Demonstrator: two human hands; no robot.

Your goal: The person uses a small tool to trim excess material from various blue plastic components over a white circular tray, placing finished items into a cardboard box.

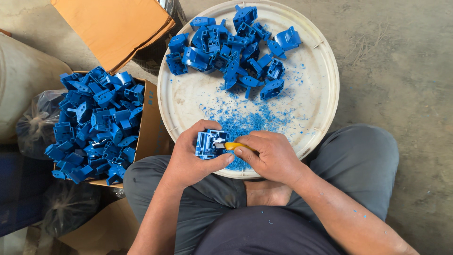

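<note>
The blue moulded plastic part (207,144) sits in the left hand (191,158), held above the near rim of the round white tray (325,85), with the grip wrapped tight around its left side and the thumb pressed along its lower edge. It looks like a stiff, light piece of boxy ribbed plastic, unlikely to bend or slip much given its many edges and pockets; I judge the outer walls the safest place to hold it, leaving the face toward the blade free. The right hand (271,156) is curled firmly around a small yellow-handled knife (233,146), its pale blade tip touching the right edge of the part. Just beneath both hands a heap of fine blue shavings (245,120) is spread over the near half of the tray. Toward the tray's far rim lies a loose pile of blue parts (233,45) of the same kind. The tray rests on the concrete floor (401,56), its near rim overlapping the person's crossed legs in grey trousers (358,160). Beside the tray's left rim stands an open brown cardboard box (148,127), heaped with more blue parts (96,123); a small blue mark shows on its side flap. Beyond it, toward the far left, a plain orange-brown cardboard flap (115,28) leans over a dark round container. Clear plastic bags (35,120) lie left of the box, their contents too dim to tell.
</note>
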